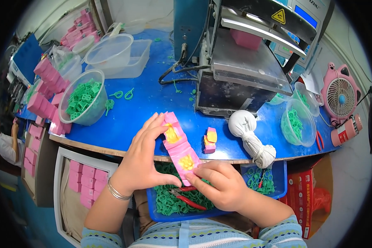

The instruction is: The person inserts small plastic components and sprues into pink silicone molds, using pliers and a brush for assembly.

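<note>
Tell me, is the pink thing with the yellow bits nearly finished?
Looks partway. Done, it seems: stacks of pink rubber blocks wait at the left. In hand: the left hand and right hand hold a long pink rubber mould with yellow patches. Left: a small pink and yellow block on the blue table, plus green plastic rings in the clear round bowl.

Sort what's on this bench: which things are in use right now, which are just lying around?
In use: pink mould strip, held by left hand and right hand.

Lying about: small pink block, white cloth bundle, bowl of green rings, pink fan, red-handled pliers.
</note>
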A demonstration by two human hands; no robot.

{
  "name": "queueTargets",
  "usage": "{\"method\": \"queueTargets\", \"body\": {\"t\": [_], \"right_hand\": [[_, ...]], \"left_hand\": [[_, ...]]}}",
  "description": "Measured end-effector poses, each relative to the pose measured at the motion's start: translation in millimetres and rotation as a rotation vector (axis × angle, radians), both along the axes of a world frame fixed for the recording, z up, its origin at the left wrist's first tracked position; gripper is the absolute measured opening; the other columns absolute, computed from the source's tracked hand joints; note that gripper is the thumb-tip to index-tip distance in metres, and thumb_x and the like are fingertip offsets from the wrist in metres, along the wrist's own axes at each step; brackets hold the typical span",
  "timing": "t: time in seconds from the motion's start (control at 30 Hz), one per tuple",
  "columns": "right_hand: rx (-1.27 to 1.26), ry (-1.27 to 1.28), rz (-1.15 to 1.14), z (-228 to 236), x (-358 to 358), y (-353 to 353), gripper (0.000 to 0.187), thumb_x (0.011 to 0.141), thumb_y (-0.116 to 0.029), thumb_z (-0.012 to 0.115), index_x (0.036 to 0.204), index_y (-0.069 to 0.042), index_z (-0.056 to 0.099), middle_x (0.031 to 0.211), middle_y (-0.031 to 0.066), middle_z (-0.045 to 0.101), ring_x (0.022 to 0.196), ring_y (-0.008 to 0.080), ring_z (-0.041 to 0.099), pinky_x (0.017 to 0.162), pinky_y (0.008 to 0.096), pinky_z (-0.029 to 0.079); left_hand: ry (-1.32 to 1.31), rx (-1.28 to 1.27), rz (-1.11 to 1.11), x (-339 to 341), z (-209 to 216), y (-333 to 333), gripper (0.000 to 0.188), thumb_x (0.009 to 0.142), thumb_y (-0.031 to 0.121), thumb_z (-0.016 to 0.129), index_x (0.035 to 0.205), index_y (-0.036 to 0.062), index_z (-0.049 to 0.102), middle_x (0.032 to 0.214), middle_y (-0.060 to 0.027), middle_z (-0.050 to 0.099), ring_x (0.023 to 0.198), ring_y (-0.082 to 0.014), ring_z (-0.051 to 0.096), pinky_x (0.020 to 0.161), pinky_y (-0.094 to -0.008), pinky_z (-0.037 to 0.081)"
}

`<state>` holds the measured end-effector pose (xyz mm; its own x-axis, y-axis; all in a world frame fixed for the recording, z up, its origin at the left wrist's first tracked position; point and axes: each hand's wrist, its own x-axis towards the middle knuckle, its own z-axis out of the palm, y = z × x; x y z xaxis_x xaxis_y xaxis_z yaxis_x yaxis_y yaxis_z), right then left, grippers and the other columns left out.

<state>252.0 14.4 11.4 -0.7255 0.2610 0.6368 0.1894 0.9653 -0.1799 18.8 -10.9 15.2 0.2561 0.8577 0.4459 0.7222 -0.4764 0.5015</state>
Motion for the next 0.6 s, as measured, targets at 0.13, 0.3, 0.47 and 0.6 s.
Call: {"method": "queueTargets", "body": {"t": [0.13,0.3,0.47,0.6], "right_hand": [[0.014,-0.016,-0.027,-9,-13,7,0.030,0.065,-0.012,0.063,0.093,-0.002,0.062,0.084,0.0075,0.052,0.086,0.0234,0.054,0.067,0.0325,0.047],[0.042,0.044,-0.065,-21,-18,8,0.028,0.067,-0.012,0.064,0.093,-0.002,0.061,0.082,0.0063,0.050,0.084,0.0234,0.054,0.067,0.0321,0.047],[-0.073,0.009,-0.098,9,-1,4,0.036,0.068,-0.016,0.070,0.101,-0.003,0.060,0.090,0.0099,0.055,0.087,0.0277,0.054,0.071,0.0383,0.046],[0.040,-0.097,-0.791,28,32,11,0.046,0.070,-0.014,0.071,0.113,-0.007,0.058,0.089,0.0093,0.057,0.078,0.0261,0.054,0.075,0.0382,0.039]], "left_hand": [[-0.029,-0.033,-0.028,4,3,7,0.111,0.045,0.054,0.083,0.129,0.0009,0.032,0.140,-0.0246,0.027,0.131,-0.0432,0.024,0.106,-0.0475,0.024],[0.096,-0.055,0.033,7,2,11,0.103,0.047,0.046,0.085,0.125,0.0020,0.034,0.140,-0.0252,0.026,0.131,-0.0436,0.023,0.106,-0.0477,0.024],[0.104,-0.089,0.060,12,5,10,0.104,0.047,0.045,0.085,0.126,0.0021,0.033,0.139,-0.0251,0.027,0.131,-0.0436,0.023,0.107,-0.0473,0.023],[0.105,-0.079,0.087,10,2,8,0.112,0.047,0.046,0.085,0.132,0.0016,0.028,0.138,-0.0248,0.029,0.131,-0.0439,0.024,0.107,-0.0476,0.023]]}}
